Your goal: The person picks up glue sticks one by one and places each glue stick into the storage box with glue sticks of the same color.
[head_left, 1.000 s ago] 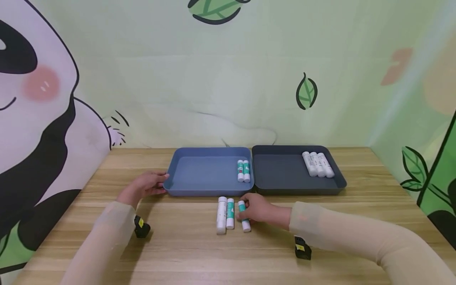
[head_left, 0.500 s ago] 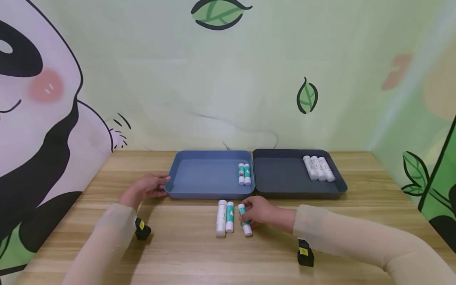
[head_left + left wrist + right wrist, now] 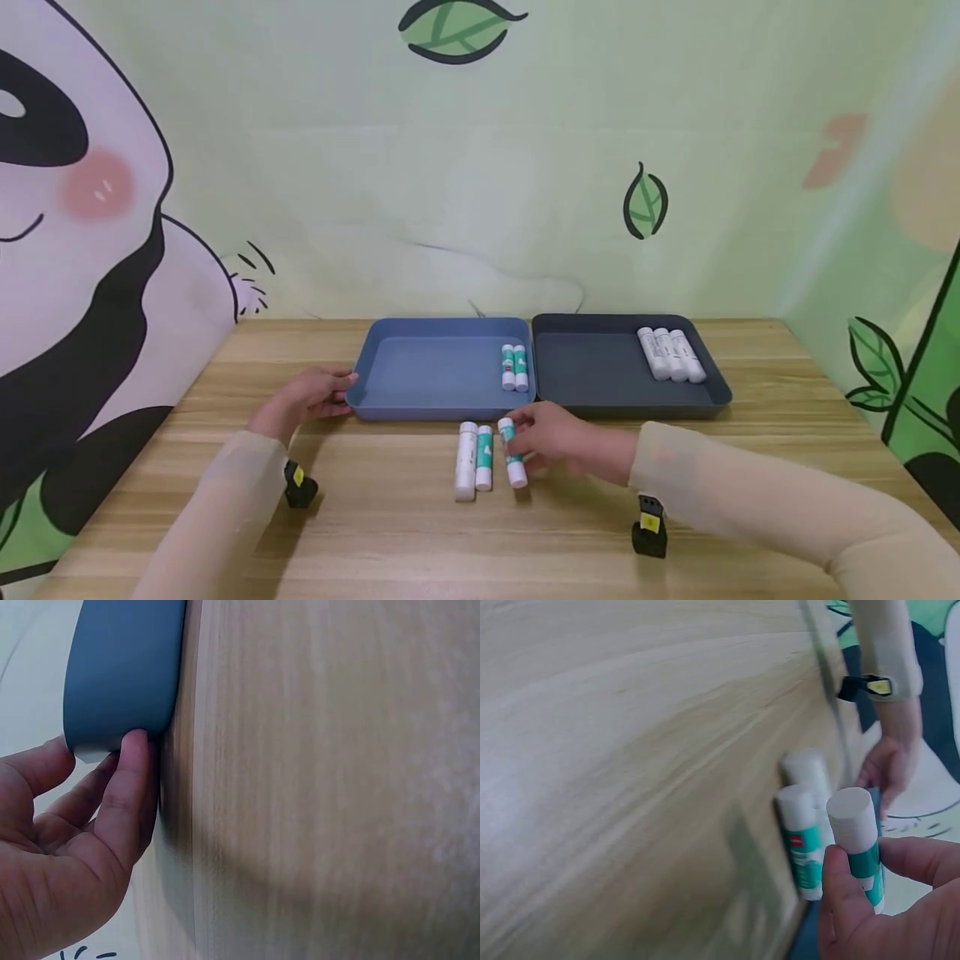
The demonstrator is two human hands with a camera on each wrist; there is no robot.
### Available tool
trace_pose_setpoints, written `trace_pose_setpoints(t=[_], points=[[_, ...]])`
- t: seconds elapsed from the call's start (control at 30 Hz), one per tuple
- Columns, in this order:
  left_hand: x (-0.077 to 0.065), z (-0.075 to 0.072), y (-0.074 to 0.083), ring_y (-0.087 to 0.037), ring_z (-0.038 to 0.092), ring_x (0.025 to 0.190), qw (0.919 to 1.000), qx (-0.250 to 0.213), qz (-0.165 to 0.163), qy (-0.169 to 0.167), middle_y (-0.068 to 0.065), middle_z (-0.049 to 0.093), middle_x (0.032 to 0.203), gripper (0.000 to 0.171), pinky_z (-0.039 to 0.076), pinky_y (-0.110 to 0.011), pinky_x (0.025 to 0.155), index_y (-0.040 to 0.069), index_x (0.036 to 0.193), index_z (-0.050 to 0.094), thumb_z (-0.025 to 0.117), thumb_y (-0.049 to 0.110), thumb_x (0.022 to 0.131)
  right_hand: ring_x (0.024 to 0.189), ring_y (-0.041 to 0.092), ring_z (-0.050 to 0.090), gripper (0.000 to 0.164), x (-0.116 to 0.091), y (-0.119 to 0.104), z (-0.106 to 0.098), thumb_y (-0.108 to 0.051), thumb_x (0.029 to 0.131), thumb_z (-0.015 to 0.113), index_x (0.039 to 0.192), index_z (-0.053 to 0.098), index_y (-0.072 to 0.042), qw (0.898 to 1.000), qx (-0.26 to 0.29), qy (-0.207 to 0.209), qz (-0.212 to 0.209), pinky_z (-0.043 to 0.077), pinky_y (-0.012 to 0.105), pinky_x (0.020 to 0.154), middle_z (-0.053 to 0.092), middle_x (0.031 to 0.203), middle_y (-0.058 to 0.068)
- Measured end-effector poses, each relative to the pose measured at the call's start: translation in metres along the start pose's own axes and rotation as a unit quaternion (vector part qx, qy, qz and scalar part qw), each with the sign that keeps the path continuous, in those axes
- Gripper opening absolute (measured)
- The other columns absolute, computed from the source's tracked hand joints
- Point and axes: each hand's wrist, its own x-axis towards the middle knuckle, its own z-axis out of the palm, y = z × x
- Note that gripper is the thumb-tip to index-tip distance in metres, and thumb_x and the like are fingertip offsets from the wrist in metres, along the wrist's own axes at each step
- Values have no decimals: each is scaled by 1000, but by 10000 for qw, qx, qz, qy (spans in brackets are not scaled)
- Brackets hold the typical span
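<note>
My right hand pinches a glue stick with white ends and a green label between thumb and fingers. In the right wrist view its white end points toward the camera. Left of it on the table lie a similar green-labelled glue stick and a larger white tube, side by side. My left hand holds the left end of the blue tray, thumb at the rim and fingertips on the outer wall. Two green-labelled glue sticks lie at that tray's right end.
A dark grey tray stands against the blue tray's right side, with three white tubes at its right end. Behind the wooden table hangs a pale green backdrop with a panda and leaves.
The glue stick in my right hand has risen slightly off the table, its shadow now below it. My left hand stays at the blue tray.
</note>
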Motion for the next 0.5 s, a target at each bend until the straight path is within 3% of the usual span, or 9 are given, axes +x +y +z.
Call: trace_pose_setpoints(t=[0.17, 0.4, 0.5], points=[[1, -1, -2, -6, 58, 87, 10000, -6, 52, -42, 1, 57, 96, 61, 61, -20, 80, -11, 158, 21, 46, 17, 110, 100, 21, 64, 59, -10, -17, -17, 1, 96, 61, 150, 39, 9, 9995, 123, -286, -104, 64, 38, 87, 56, 129, 21], [0, -3, -2, -6, 57, 86, 9999, 101, 85, -30, 1, 56, 96, 62, 61, -19, 80, -11, 158, 21, 46, 19, 110, 121, 27, 62, 64, -17, -45, -46, -7, 102, 58, 158, 29, 4, 9987, -11, -285, -426, 60, 38, 99, 43, 152, 27], [0, -3, -3, -5, 58, 85, 9998, 46, 135, -118, 2, 58, 94, 61, 61, -18, 79, -11, 158, 21, 46, 18, 110, 123, 25, 61, 64, -17, -56, -58, -8, 103, 57, 159, 29, 2, 9983, 38, -264, -525, 60, 35, 99, 42, 156, 26]])
